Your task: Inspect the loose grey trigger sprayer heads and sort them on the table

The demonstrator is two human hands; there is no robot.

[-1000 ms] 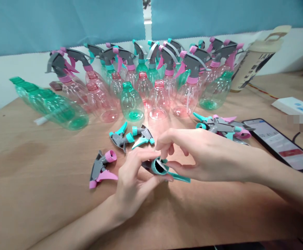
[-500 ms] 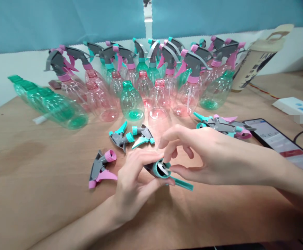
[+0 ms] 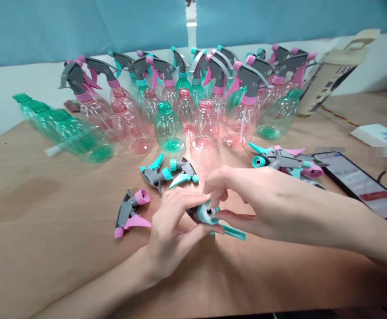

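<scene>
My left hand [image 3: 172, 230] grips a teal and grey spray trigger head [image 3: 210, 217] low over the wooden table [image 3: 47, 248], its teal screw cap facing me. My right hand [image 3: 263, 201] pinches at the cap's opening, where a small white disc sits inside. The teal trigger lever sticks out to the right under my right hand. Just beyond my hands lie a pink and grey trigger head [image 3: 130, 212] and two teal and grey ones [image 3: 168, 173].
Many clear pink and green spray bottles [image 3: 187, 106] stand at the back, some with triggers fitted. A bag of green bottles [image 3: 63, 130] lies at left. More trigger heads [image 3: 286, 161] lie at right, beside a phone [image 3: 362, 184], a white box [image 3: 379, 135] and a tall cup [image 3: 333, 75].
My right fingers have come down onto the cap's opening, and the white disc now sits deeper inside it. The trigger head has tilted a little in my left hand.
</scene>
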